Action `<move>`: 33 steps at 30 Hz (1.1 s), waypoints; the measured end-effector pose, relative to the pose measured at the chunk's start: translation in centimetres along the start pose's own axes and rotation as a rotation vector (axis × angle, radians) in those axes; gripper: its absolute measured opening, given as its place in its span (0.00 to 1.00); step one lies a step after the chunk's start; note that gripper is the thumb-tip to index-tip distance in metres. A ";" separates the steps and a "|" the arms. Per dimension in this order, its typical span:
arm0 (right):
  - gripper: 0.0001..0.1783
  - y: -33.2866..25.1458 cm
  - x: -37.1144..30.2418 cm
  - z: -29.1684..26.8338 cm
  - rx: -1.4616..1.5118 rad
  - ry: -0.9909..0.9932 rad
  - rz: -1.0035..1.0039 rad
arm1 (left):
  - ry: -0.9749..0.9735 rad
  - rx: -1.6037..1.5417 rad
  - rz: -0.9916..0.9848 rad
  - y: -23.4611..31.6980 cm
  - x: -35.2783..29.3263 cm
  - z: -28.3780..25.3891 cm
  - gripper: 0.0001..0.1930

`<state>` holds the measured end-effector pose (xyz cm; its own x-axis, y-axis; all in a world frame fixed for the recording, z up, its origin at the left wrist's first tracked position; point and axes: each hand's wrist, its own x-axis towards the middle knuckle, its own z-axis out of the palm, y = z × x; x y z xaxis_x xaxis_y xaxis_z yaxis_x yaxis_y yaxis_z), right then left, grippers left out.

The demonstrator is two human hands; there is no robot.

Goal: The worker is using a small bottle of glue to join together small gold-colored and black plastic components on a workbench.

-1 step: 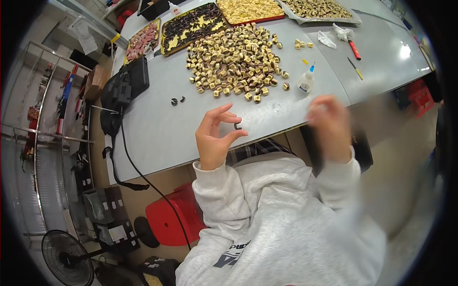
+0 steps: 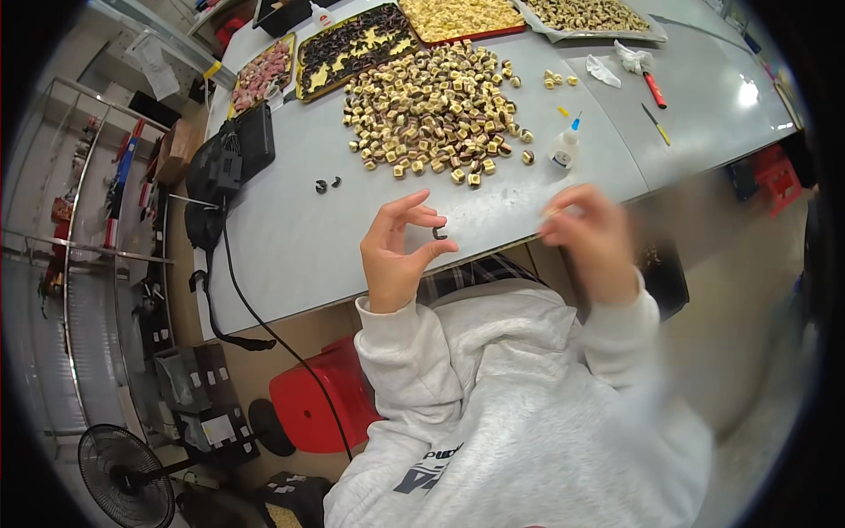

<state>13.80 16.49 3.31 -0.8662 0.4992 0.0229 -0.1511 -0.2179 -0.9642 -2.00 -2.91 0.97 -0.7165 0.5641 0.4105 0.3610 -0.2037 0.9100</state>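
Between the thumb and fingertips of my left hand (image 2: pixel 398 255) sits a small black C-shaped piece (image 2: pixel 439 233), held just off the table's near edge. My right hand (image 2: pixel 594 242), partly smeared by motion, has its thumb and forefinger pinched together. A tiny pale spot shows at those fingertips, too small to name. Two more black curved pieces (image 2: pixel 327 186) lie on the table left of my left hand. Ahead of both hands spreads a big heap of small cream-and-dark cube-like pieces (image 2: pixel 431 114). Beyond my right hand stands a small white bottle with a blue needle tip (image 2: pixel 565 150).
At the table's far side are a tray of black pieces (image 2: pixel 361 44), a tray of yellow pieces (image 2: pixel 462 19), a tray of pink pieces (image 2: pixel 264 75) and a tray of cubes (image 2: pixel 590 19). A red-handled tool (image 2: pixel 654 91), a thin yellow-handled tool (image 2: pixel 656 126) and crumpled tissue (image 2: pixel 632 58) lie right.
My right hand has moved a little left and closer to my left hand, and its pinched fingers show more sharply. My left hand stays in place with the black piece.
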 end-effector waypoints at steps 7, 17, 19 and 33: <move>0.18 2.2 0.6 6.4 0.226 -0.133 0.272 | -0.053 -0.005 0.066 -0.3 -0.3 -0.4 0.37; 0.16 4.3 0.6 6.7 0.507 -0.265 0.435 | -0.040 -0.092 0.091 -0.7 -0.8 -0.5 0.37; 0.17 4.1 0.6 6.7 0.516 -0.280 0.410 | -0.048 -0.073 0.100 -0.6 -0.6 -0.4 0.36; 0.21 3.5 0.8 7.5 0.515 -0.337 0.313 | -0.129 0.010 0.145 -0.5 -0.4 -0.3 0.31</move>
<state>9.03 9.80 1.91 -0.9941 0.0779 -0.0751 -0.0043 -0.7219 -0.6919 -2.05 -3.30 0.38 -0.5742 0.6278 0.5255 0.4607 -0.2828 0.8413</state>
